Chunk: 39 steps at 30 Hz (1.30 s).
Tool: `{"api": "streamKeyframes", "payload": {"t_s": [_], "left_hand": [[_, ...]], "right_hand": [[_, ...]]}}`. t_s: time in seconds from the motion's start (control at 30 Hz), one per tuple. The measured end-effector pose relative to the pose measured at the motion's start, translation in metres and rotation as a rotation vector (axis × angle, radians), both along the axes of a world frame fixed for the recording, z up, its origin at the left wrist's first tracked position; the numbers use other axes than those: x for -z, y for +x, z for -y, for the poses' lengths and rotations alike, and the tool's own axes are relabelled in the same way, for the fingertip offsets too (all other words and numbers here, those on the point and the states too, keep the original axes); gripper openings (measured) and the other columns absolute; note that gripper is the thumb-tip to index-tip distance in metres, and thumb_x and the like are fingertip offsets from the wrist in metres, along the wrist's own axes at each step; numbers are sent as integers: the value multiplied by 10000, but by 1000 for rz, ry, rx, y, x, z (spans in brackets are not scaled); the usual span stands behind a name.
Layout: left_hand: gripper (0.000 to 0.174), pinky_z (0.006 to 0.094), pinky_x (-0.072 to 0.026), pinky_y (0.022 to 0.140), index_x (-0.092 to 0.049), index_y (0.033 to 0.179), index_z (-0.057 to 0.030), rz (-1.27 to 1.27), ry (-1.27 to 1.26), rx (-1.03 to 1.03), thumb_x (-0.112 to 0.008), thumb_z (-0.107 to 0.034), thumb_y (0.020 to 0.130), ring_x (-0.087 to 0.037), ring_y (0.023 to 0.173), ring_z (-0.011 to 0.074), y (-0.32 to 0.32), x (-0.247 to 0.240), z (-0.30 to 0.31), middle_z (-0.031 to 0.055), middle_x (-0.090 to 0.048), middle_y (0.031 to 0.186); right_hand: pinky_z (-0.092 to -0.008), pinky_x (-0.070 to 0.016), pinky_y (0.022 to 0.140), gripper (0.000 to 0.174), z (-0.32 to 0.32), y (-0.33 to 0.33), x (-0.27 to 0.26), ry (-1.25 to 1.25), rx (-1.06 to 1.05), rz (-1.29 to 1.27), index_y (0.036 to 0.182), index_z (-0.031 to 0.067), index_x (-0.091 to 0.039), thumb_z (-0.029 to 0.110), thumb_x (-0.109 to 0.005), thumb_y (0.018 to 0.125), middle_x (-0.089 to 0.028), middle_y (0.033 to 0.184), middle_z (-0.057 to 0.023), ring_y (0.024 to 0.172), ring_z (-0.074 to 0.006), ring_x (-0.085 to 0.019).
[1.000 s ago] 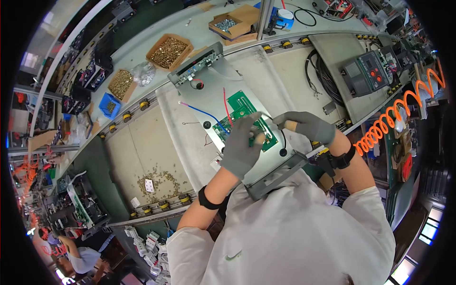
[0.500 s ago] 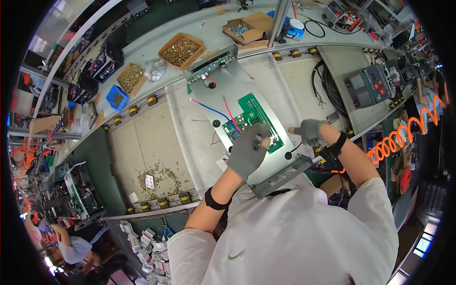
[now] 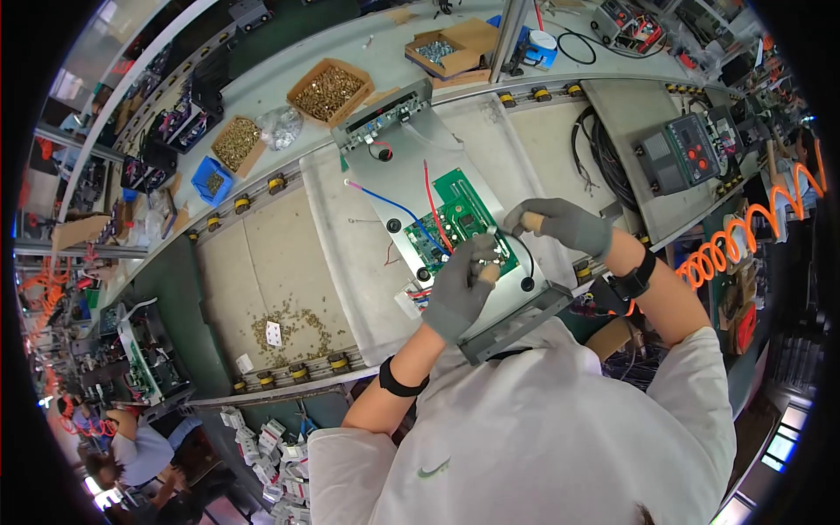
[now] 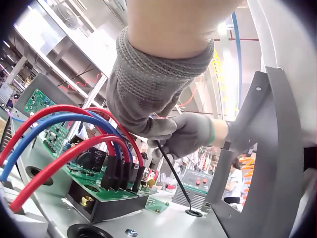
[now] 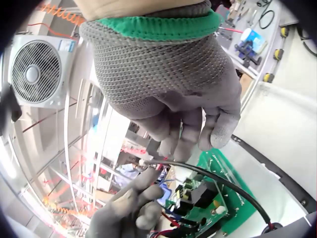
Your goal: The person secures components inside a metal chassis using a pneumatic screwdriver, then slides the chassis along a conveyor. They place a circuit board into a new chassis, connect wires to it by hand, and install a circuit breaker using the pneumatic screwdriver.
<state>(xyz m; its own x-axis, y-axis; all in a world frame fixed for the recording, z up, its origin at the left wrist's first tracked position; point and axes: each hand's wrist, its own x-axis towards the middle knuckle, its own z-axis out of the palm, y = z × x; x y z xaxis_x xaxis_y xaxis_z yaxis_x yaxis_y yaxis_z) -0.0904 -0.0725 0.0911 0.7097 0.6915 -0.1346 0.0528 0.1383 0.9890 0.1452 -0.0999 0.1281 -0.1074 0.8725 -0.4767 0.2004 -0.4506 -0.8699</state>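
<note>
The left hand, in a grey glove, is over the green circuit board with its fingers curled; whether anything lies inside them cannot be made out. To its right, the gloved right hand pinches a black cable near its end. In the right wrist view the cable runs from a grommet past the right hand's fingertips, its tip just above the left hand's fingers. Red and blue wires arch off the board beside the left hand in the left wrist view.
The board is on a metal chassis with an upright front panel and a grey bracket near the person. Boxes of screws, a blue bin, black cable coils and an orange coiled hose surround it.
The right hand first drew away from the left hand and the board, then came back close to the left hand at the cable. The left hand stayed over the board.
</note>
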Motion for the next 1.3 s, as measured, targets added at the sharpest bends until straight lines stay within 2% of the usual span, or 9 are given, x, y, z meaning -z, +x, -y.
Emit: {"api": "streamKeyframes", "payload": {"t_s": [0.13, 0.5, 0.6, 0.67, 0.8, 0.83, 0.97, 1.03, 1.3], "left_hand": [[519, 271, -466, 774, -360, 1300, 38, -34, 75, -37, -591, -62, 846, -546, 832, 134, 6, -9, -4, 105, -587, 1006], [258, 246, -507, 675, -625, 1046, -9, -141, 194, -295, -679, -137, 829, -625, 781, 105, -1, -10, 2, 76, -677, 922], [168, 261, -499, 613, -664, 933, -32, -210, 400, -306, -702, -100, 783, -627, 717, 128, -4, -11, 2, 67, -672, 806], [96, 286, -472, 534, -681, 802, -54, -133, 895, -350, -723, -68, 717, -592, 627, 179, -1, 1, -2, 55, -633, 696], [99, 298, -436, 635, -673, 730, -91, -136, 934, -292, -744, -118, 667, -536, 673, 204, 8, 2, -13, 24, -607, 655], [212, 351, -398, 775, -670, 833, -140, -247, 915, -229, -762, -200, 652, -523, 848, 230, 6, 5, -14, -3, -621, 796], [479, 475, -289, 924, -609, 1044, -234, -577, 883, -3, -799, -291, 608, -402, 1110, 290, 10, 1, -14, -20, -502, 1170], [475, 473, -284, 946, -611, 1051, -229, -597, 887, 5, -797, -288, 618, -393, 1136, 294, 12, 2, -14, -10, -492, 1190], [521, 473, -267, 995, -595, 1111, -231, -585, 821, 4, -795, -264, 631, -364, 1198, 295, 6, 6, -15, 6, -464, 1252]], "right_hand": [[-322, -382, 1003, 371, 9, -24, -18, 160, -218, 209, 1247, 52, -544, 259, -489, 945, -587, 1185, -111, 1140, -200, -521], [-319, -480, 791, 283, 6, -35, -7, 170, -275, 268, 1099, 36, -611, 239, -536, 916, -639, 947, -123, 872, -217, -611], [-318, -485, 737, 259, 7, -40, -12, 219, -206, 250, 1042, 24, -634, 220, -594, 879, -637, 899, -132, 808, -227, -614], [-319, -484, 718, 247, 5, -40, -16, 236, -210, 275, 1013, 19, -644, 208, -624, 855, -635, 884, -135, 790, -230, -612], [-333, -486, 707, 219, 5, -39, -21, 333, -277, 459, 938, 28, -659, 198, -662, 800, -631, 845, -112, 767, -245, -610], [-346, -484, 706, 201, 4, -38, -21, 336, -273, 495, 912, 37, -660, 193, -666, 785, -624, 824, -99, 754, -252, -606], [-363, -459, 709, 136, 8, -31, -7, 540, -510, 853, 839, 75, -649, 187, -656, 763, -605, 801, -63, 779, -234, -595], [-350, -429, 723, 85, 9, -32, 1, 585, -779, 1021, 806, 121, -633, 183, -634, 748, -595, 813, -32, 828, -194, -585], [-324, -425, 745, 112, -3, -41, 10, 532, -992, 1113, 838, 150, -648, 200, -620, 742, -602, 842, -12, 872, -177, -585]]}}
